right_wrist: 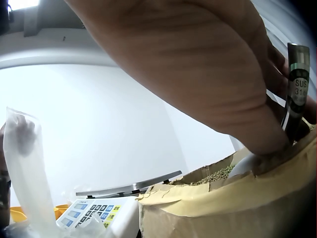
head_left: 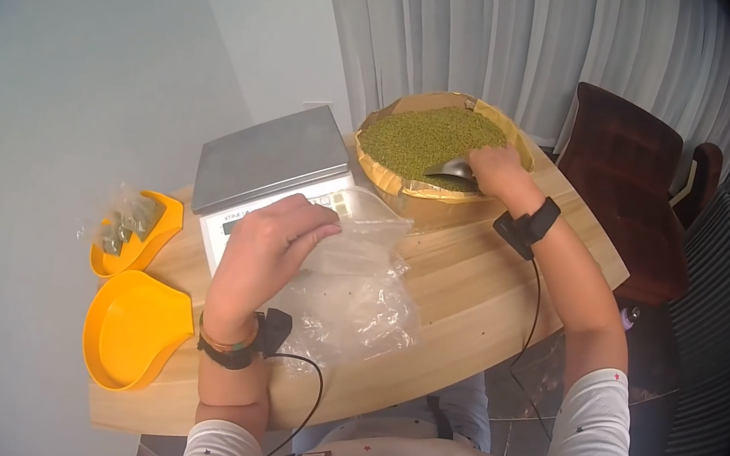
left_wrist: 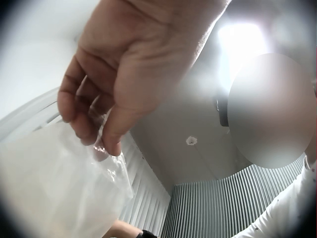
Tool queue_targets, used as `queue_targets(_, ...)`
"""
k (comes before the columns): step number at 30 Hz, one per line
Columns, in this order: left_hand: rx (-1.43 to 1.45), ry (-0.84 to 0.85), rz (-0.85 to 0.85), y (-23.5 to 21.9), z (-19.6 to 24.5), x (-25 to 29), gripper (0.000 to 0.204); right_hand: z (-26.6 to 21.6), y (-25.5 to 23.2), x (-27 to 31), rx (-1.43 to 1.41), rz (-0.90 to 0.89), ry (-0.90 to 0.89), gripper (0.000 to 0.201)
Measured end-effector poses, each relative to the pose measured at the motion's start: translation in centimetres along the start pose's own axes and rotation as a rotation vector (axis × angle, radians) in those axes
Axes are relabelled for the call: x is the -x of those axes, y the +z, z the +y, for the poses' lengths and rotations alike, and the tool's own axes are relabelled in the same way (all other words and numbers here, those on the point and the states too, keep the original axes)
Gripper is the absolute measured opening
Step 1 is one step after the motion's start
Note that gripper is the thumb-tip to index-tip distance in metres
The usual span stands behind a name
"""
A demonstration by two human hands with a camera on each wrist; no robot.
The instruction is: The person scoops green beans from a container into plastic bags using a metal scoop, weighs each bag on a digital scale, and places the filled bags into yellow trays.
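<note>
My left hand [head_left: 273,237] pinches the top edge of a clear plastic bag [left_wrist: 64,183] between thumb and fingers. In the head view this hand is in front of the scale's keypad, with the bag's mouth spread out to its right. My right hand [head_left: 500,171] grips the handle of a metal scoop [head_left: 452,169] at the right side of a round cardboard tub [head_left: 421,206]. Small green grains [head_left: 427,135] fill the tub, and the scoop's bowl lies at their surface. The handle [right_wrist: 298,82] sticks up beside my fingers in the right wrist view.
A digital scale [head_left: 275,161] with a grey plate stands left of the tub. More clear plastic bags [head_left: 352,312] lie on the wooden table [head_left: 470,288]. At the left are two yellow scoop-shaped trays, one bare [head_left: 133,335], one [head_left: 163,234] holding small filled bags [head_left: 128,227].
</note>
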State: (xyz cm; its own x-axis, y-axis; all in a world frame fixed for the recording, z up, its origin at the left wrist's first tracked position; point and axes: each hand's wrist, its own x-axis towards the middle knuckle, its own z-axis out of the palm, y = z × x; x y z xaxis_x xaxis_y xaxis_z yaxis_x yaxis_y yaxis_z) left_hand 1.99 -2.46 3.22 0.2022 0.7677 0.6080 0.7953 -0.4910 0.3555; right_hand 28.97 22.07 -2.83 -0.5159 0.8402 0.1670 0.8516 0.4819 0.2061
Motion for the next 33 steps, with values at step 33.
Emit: queue_targets(33, 0.085, 0.004, -0.108, 0.8, -4.1, -0.6, 0.012, 6.3, 6.1, -0.4, -0.981, 0.113, 0.14, 0.015)
